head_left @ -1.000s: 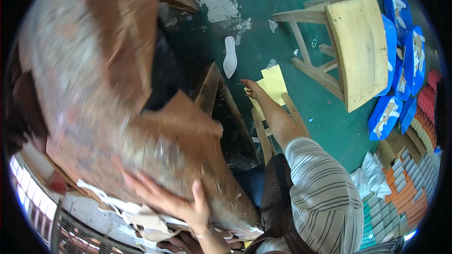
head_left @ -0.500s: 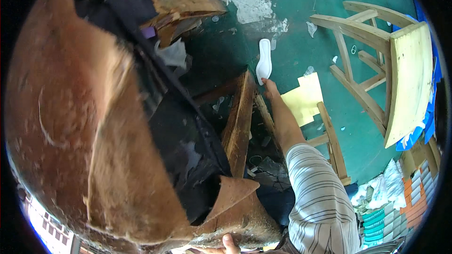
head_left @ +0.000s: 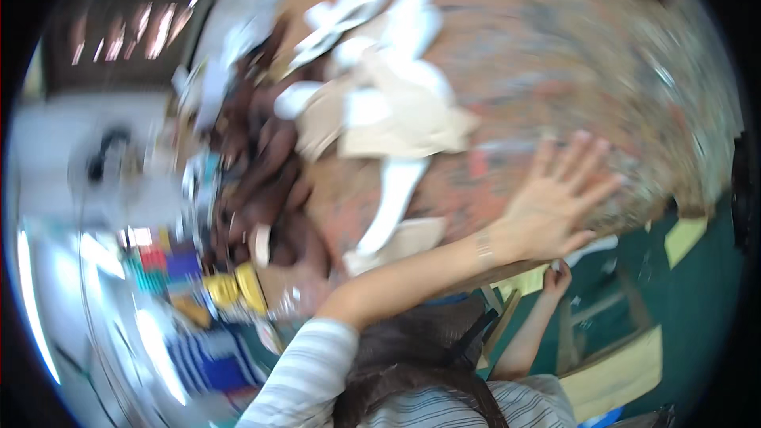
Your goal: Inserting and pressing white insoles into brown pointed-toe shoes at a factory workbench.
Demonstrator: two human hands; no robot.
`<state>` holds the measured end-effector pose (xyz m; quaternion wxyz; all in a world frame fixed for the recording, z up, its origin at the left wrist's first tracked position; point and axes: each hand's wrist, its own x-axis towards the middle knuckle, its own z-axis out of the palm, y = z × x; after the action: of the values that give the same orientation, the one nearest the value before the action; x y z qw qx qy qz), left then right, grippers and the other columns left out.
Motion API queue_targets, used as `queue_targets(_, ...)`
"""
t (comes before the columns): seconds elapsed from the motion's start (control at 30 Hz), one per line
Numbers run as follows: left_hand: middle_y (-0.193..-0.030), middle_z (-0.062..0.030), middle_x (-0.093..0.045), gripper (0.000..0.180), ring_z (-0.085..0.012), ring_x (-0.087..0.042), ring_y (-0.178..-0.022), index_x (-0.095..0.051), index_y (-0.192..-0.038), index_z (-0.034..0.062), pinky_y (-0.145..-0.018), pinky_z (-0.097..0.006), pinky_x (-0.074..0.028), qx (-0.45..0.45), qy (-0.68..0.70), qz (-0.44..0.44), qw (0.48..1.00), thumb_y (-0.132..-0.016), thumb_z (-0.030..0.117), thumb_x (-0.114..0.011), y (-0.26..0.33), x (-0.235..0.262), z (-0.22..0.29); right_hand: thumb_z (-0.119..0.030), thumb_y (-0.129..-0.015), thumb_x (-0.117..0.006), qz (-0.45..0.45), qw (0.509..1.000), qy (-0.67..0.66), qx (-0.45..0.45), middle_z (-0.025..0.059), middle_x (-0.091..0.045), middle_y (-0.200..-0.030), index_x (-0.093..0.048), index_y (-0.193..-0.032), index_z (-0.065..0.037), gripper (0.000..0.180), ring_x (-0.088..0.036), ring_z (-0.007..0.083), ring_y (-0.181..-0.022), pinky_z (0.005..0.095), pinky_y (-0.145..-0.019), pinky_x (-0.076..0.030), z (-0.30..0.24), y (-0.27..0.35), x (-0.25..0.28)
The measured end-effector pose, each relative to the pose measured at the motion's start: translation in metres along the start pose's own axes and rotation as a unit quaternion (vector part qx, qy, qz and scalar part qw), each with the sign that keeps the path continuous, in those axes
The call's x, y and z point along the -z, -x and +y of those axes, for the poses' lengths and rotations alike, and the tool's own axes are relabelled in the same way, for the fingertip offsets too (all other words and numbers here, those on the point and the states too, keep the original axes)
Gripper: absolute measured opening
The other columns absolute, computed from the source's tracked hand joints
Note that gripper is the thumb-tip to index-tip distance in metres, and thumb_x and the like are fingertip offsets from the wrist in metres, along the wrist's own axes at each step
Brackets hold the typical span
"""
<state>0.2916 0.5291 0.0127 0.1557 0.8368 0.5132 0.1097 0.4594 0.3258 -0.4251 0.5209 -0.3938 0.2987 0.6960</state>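
head view, watched from my distance: one white insole point(head_left: 593, 249) looks taken up, so i judge the grasp done; it shows past the edge of the worn brown tabletop point(head_left: 507, 55), against the green floor point(head_left: 705, 301), and whether it has cleared that floor i cannot tell. white pieces point(head_left: 408, 24) and beige pieces point(head_left: 404, 123) lie loose and overlapping on top, none visibly joined. the right hand point(head_left: 557, 279) is narrow, fingers seemingly pinched on the insole's end. the left hand point(head_left: 547, 214) is spread wide, palm down, apparently resting near the edge, holding nothing.
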Motion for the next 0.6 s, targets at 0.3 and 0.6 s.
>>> queue_targets(0.3,-0.139,-0.0252,-0.046,0.061,-0.0409,-0.039,-0.135,-0.055,-0.13,0.0054,-0.112,-0.059,-0.025,0.027,0.012,0.211,0.977,-0.075,0.026,-0.073,0.188,0.066,0.047,0.001,-0.085,-0.062,-0.167,0.94,0.183,0.232,0.0141,-0.054,-0.132,-0.052,-0.132,-0.009,0.049,-0.053,0.0257,-0.119,0.0448,-0.094,-0.05,-0.117,0.138,-0.122)
queue_targets(0.6,-0.124,-0.0246,-0.052,0.114,-0.0388,-0.047,-0.123,-0.016,-0.15,-0.0012,-0.112,-0.053,-0.029,0.37,-0.038,0.094,0.923,-0.063,0.025,-0.085,0.455,0.102,-0.058,-0.011,-0.088,-0.067,-0.236,0.859,0.324,0.317,0.0119,-0.064,-0.118,-0.053,-0.13,-0.002,0.045,-0.064,0.0223,-0.103,0.0352,-0.091,-0.053,-0.084,0.292,-0.211)
